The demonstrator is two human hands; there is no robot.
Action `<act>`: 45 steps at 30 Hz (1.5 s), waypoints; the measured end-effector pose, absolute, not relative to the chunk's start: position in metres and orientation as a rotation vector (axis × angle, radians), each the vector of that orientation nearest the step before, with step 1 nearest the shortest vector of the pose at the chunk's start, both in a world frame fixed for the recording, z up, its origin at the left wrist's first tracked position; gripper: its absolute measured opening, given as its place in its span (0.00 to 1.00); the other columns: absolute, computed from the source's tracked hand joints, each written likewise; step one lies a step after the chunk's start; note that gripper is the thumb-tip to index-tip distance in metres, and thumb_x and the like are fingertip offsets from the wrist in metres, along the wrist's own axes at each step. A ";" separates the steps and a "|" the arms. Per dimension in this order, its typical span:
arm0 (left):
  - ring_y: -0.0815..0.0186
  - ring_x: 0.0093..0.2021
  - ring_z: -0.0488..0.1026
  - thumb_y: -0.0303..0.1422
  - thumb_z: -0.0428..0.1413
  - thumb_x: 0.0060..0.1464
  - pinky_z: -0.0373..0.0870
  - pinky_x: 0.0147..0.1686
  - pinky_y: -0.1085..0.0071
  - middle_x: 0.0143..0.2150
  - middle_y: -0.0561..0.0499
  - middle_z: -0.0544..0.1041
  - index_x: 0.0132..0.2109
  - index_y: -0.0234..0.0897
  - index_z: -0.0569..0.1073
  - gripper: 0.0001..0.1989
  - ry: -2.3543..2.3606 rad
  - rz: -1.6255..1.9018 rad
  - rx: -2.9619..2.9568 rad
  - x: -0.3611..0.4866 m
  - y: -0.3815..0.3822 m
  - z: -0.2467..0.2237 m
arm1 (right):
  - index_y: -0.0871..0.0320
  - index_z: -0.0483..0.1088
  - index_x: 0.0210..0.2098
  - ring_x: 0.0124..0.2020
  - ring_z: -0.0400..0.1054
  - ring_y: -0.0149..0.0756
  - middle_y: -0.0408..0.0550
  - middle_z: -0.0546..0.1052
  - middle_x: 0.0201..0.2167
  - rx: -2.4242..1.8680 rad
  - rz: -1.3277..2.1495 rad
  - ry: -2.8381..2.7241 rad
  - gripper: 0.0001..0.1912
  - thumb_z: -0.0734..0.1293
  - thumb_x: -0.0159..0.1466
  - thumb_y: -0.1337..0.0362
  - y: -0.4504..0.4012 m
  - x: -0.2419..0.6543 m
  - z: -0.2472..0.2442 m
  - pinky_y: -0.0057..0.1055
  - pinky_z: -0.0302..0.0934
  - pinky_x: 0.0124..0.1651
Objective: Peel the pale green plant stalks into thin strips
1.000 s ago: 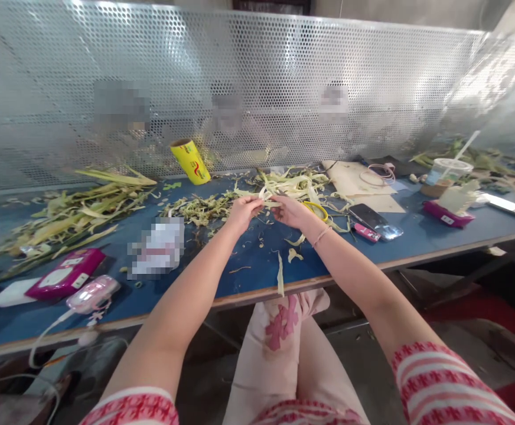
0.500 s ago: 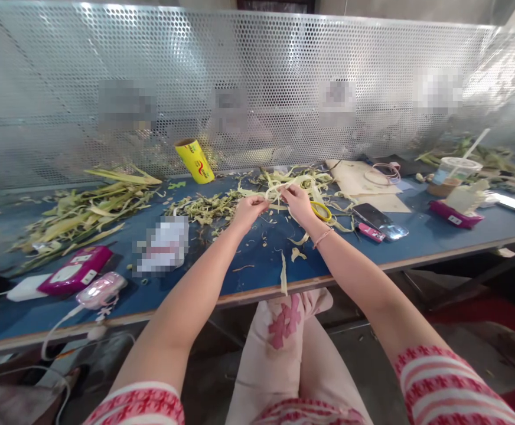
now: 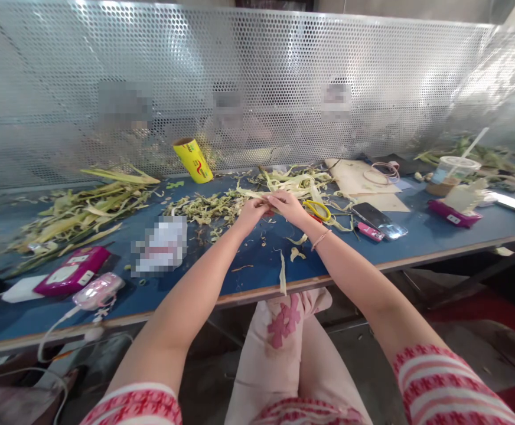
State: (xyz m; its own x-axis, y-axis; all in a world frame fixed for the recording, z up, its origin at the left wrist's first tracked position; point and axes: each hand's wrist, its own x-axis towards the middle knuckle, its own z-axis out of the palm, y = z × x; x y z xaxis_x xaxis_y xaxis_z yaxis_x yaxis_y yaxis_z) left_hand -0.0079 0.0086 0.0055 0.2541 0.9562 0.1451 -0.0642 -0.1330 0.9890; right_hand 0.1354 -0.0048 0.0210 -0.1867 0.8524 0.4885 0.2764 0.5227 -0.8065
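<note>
My left hand and my right hand meet above the blue table, fingertips pressed together. What they pinch is mostly hidden; it looks like a thin pale strip, too small to make out for certain. Just behind my fingers lies a heap of pale plant strips, and small greenish curled pieces spread to the left. Yellow-handled scissors rest beside my right wrist. One loose strip reaches the table's front edge.
Long green stalks cover the left side, near a magenta pack. A yellow tube stands tilted by the perforated metal screen. Rightward are brown paper, a dark phone and a plastic cup.
My hands have come closer together, the right one moving left until the fingers touch. The pale loop that showed between them is now hidden. More of the scissors shows.
</note>
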 end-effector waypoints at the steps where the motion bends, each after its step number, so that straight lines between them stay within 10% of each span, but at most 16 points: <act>1: 0.65 0.29 0.75 0.36 0.63 0.43 0.73 0.39 0.65 0.25 0.48 0.77 0.28 0.31 0.76 0.11 0.877 1.135 1.336 -0.007 0.008 0.006 | 0.56 0.77 0.29 0.36 0.65 0.33 0.44 0.73 0.29 -0.957 0.697 -1.723 0.12 0.68 0.60 0.55 -0.005 0.135 0.021 0.31 0.58 0.47; 13: 0.63 0.32 0.76 0.39 0.56 0.57 0.74 0.41 0.64 0.23 0.50 0.75 0.27 0.34 0.72 0.15 0.931 1.262 1.148 -0.004 0.009 0.010 | 0.54 0.70 0.35 0.25 0.62 0.26 0.38 0.67 0.24 -0.934 1.088 -1.314 0.10 0.61 0.65 0.56 0.006 0.132 0.010 0.25 0.59 0.33; 26: 0.66 0.31 0.72 0.44 0.62 0.47 0.72 0.37 0.70 0.28 0.51 0.74 0.23 0.34 0.74 0.17 0.893 1.154 1.640 -0.008 0.002 0.011 | 0.58 0.72 0.26 0.30 0.68 0.32 0.44 0.74 0.23 -1.115 1.284 -1.144 0.12 0.66 0.60 0.57 0.001 0.138 0.016 0.28 0.62 0.36; 35: 0.64 0.31 0.72 0.41 0.62 0.48 0.70 0.37 0.68 0.27 0.50 0.75 0.26 0.34 0.75 0.13 0.961 1.168 1.623 -0.008 0.004 0.013 | 0.58 0.66 0.20 0.24 0.56 0.27 0.37 0.61 0.17 -1.116 0.656 -1.330 0.14 0.67 0.58 0.58 0.011 0.144 0.014 0.27 0.51 0.30; 45: 0.64 0.28 0.71 0.43 0.60 0.50 0.65 0.32 0.71 0.25 0.50 0.75 0.26 0.35 0.76 0.15 1.040 1.252 1.771 -0.014 0.013 0.006 | 0.58 0.66 0.19 0.23 0.64 0.29 0.42 0.70 0.18 -1.334 0.877 -1.248 0.16 0.64 0.62 0.61 0.013 0.141 0.013 0.27 0.54 0.28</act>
